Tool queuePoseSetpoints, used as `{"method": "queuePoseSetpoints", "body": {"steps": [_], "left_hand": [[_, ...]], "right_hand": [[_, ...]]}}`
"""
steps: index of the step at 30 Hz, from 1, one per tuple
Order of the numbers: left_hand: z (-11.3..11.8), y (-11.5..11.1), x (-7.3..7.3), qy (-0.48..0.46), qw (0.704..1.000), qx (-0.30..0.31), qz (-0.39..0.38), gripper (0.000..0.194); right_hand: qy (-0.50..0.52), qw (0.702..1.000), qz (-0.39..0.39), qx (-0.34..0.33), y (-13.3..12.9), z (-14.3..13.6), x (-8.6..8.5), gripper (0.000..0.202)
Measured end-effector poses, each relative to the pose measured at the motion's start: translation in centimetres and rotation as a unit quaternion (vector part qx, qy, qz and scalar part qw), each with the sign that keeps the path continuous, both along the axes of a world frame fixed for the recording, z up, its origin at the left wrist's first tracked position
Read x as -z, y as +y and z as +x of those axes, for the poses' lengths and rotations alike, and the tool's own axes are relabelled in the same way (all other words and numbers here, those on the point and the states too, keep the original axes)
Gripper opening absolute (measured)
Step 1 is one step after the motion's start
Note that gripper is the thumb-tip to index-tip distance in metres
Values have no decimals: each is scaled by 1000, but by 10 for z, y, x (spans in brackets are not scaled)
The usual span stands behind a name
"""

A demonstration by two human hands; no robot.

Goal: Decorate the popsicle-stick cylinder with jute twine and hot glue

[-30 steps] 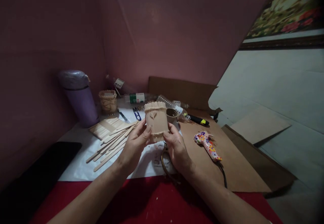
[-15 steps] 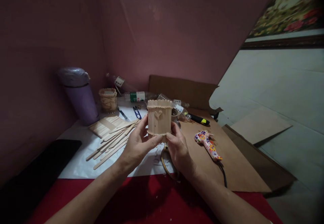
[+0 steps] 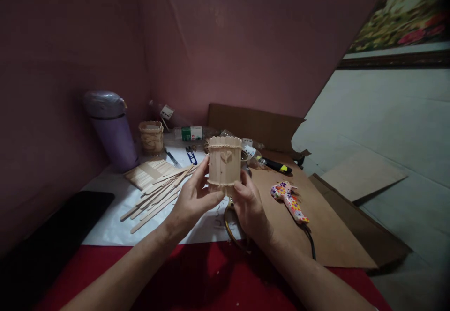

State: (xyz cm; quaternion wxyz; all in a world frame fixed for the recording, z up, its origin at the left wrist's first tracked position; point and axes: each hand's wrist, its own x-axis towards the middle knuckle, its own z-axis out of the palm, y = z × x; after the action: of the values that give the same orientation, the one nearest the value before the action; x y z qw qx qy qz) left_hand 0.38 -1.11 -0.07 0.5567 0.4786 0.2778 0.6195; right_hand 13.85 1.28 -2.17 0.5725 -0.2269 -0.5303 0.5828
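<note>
**Pink-walled corner, red surface: a small stick-built container held up in both hands**

Pink panels (image 3: 228, 58) rise behind a red surface (image 3: 197, 276), which is partly covered by a white sheet (image 3: 105, 226) and, on the right, a flat piece of brown cardboard (image 3: 337, 240). At the centre, in front of the person, is a pale wooden container (image 3: 225, 166), upright, with a scalloped top edge, twisted cord (image 3: 225, 147) around its upper part and a raised heart (image 3: 226, 157) on the side facing the camera.

Both hands have a grip on it. The left hand (image 3: 191, 196) closes on its left side, thumb stretched below the front face; the right hand (image 3: 250, 205) holds the lower right corner, thumb at the front.

Beside the left hand, loose wooden sticks (image 3: 158, 201) fan across the sheet, near a flat bundle of sticks (image 3: 147, 173). The looped handle (image 3: 229, 229) of a metal tool shows by the right hand, its other end hidden. Further right, a flower-patterned glue gun (image 3: 290, 203) lies on the cardboard, with a black-and-yellow cutter (image 3: 277, 166) behind it.

At the back left stand a purple tumbler (image 3: 116, 140) and a second container (image 3: 152, 138); a clear bottle with a green-and-white label (image 3: 192, 133) lies nearby.
</note>
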Motion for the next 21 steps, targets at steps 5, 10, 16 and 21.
{"method": "queuePoseSetpoints", "body": {"steps": [5,10,16,21], "left_hand": [[-1,2,2,20,1000,-6,17,73],[-1,1,2,28,999,-15,8,66],[2,0,-2,19,1000,-3,24,67],[4,0,-2,28,999,-14,42,66]], "right_hand": [[7,1000,3,-10,-1,-1,-1,35],[0,1000,8,-3,-1,-1,-2,37],[-17,1000,17,9,-2,1,2,41],[5,998,57,5,-1,2,4,43]]}}
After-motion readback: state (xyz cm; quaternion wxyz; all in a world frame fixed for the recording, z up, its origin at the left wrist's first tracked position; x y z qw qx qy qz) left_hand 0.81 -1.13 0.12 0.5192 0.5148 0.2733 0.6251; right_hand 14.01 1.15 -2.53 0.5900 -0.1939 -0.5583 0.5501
